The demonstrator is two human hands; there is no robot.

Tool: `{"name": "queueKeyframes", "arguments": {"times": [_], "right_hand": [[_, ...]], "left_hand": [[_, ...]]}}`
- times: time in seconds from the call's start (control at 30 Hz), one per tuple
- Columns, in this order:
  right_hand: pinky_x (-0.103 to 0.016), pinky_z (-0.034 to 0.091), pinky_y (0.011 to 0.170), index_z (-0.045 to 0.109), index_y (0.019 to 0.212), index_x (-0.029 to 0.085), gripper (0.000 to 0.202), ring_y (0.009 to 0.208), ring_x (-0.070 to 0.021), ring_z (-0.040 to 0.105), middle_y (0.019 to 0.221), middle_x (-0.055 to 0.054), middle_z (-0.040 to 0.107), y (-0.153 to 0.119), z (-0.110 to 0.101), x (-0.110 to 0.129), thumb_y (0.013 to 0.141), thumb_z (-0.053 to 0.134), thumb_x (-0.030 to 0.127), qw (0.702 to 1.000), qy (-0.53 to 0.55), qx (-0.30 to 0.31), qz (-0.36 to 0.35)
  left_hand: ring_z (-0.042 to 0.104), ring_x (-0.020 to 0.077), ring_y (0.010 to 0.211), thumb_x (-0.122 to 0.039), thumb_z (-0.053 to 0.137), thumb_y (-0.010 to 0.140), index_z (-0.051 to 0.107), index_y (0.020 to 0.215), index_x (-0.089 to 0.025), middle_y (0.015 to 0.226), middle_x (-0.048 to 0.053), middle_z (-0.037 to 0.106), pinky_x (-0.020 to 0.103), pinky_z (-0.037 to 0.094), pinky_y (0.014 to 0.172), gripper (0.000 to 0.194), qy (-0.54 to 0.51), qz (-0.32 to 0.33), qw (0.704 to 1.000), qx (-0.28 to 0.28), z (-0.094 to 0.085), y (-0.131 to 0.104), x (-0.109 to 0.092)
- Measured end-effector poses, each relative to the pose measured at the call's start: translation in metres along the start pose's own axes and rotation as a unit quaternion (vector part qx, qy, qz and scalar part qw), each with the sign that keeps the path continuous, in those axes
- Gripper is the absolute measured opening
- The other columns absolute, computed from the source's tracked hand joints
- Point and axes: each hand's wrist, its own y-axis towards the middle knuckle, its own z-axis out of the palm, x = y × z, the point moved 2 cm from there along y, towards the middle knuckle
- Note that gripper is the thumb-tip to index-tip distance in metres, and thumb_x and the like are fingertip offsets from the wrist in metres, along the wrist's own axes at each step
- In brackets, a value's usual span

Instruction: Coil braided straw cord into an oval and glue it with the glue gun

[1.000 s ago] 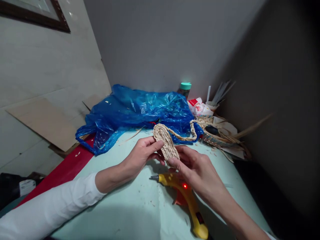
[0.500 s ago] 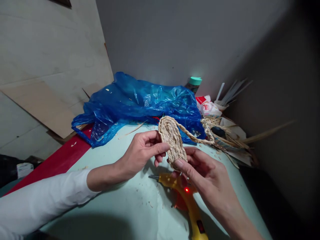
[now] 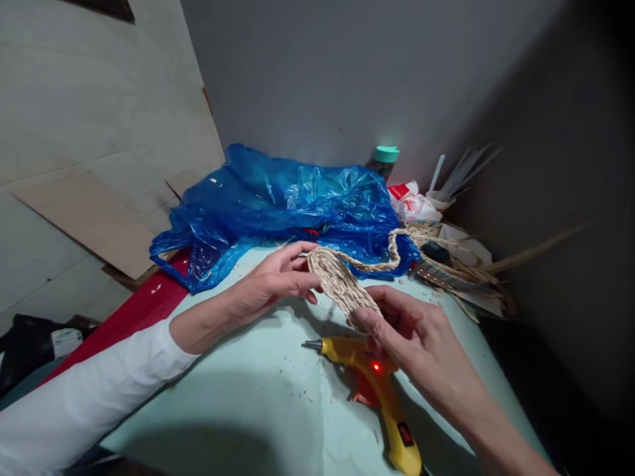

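Note:
I hold a small oval mat of coiled straw braid [image 3: 340, 284] between both hands, above a pale green table [image 3: 258, 390]. My left hand [image 3: 270, 277] grips its far left edge with thumb and fingers. My right hand [image 3: 411, 330] pinches its near end. A loose tail of the braid [image 3: 381, 263] runs from the mat to the right, toward a heap of straw. A yellow glue gun [image 3: 377, 390] lies on the table just under my right hand, its red light on and its nozzle pointing left.
A crumpled blue plastic bag [image 3: 278, 205] lies at the back of the table. Right of it are a teal-capped bottle [image 3: 383, 158], a white and red bag [image 3: 414, 205], a cup of sticks [image 3: 441, 195] and a straw heap [image 3: 446, 261]. A red strip [image 3: 133, 317] borders the table's left.
The mat has tilted from near upright to flatter and lower over the table. My left hand has shifted from its side to its far edge. The view has moved a little.

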Motion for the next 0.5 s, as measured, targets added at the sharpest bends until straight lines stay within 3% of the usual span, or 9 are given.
{"name": "queueKeyframes", "arguments": {"times": [0.1,0.23,0.5], "right_hand": [[-0.024,0.037,0.043,0.067,0.084,0.02,0.036,0.053,-0.0138,0.053,0.063,0.0,0.06,-0.001,0.003,0.001,0.096,0.051,0.05,0.999,-0.023,0.03,-0.019],[-0.021,0.04,0.046,0.07,0.091,0.023,0.032,0.052,-0.0109,0.056,0.064,0.004,0.061,-0.004,0.005,0.002,0.1,0.051,0.047,0.998,-0.002,0.054,-0.035],[-0.019,0.049,0.053,0.069,0.11,0.019,0.031,0.063,-0.0134,0.064,0.085,-0.002,0.07,-0.004,0.009,0.003,0.098,0.059,0.046,0.993,0.073,0.078,0.04]], "left_hand": [[0.063,0.0163,0.094,-0.031,0.072,0.085,0.064,0.121,-0.023,0.109,0.005,0.067,0.024,0.051,0.078,0.037,0.04,0.0,0.998,-0.041,-0.004,-0.01,0.0],[0.06,0.0131,0.085,-0.03,0.073,0.084,0.072,0.099,-0.019,0.094,0.002,0.067,0.021,0.047,0.075,0.018,0.083,-0.003,0.994,-0.065,-0.003,-0.022,0.006],[0.062,0.012,0.073,-0.027,0.077,0.08,0.067,0.1,-0.017,0.088,0.002,0.067,0.022,0.051,0.067,0.024,0.002,-0.03,0.995,-0.093,-0.007,-0.031,0.015]]}}
